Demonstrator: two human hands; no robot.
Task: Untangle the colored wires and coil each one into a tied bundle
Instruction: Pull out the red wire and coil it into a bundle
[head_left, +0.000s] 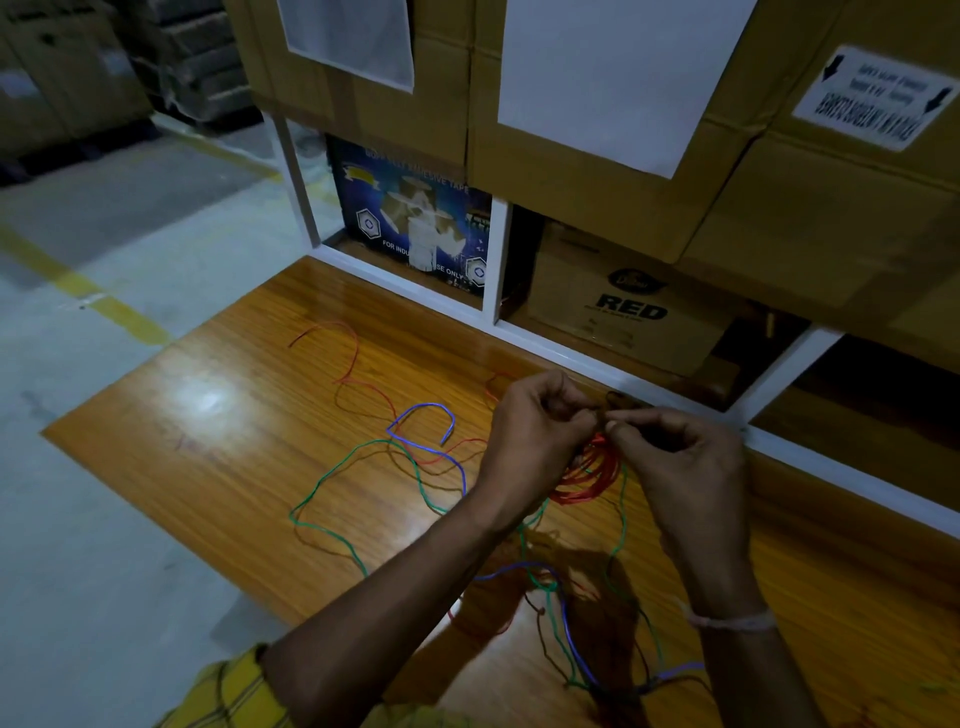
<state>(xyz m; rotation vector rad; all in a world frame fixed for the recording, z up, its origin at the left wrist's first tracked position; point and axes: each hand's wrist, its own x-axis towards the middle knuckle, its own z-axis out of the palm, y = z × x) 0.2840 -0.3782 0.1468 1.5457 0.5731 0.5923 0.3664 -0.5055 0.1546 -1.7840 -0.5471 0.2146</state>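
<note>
A coil of red wire hangs between my two hands above the wooden table. My left hand grips the coil's top from the left. My right hand pinches the same spot from the right, fingertips meeting the left hand's. The red wire's loose tail trails across the table to the far left. A blue wire and a green wire lie loose on the table, crossing each other and tangling under my forearms near the front edge.
Cardboard boxes are stacked on a white-framed rack just behind the table. More boxes sit in the rack's lower bays. Grey floor with a yellow line lies to the left.
</note>
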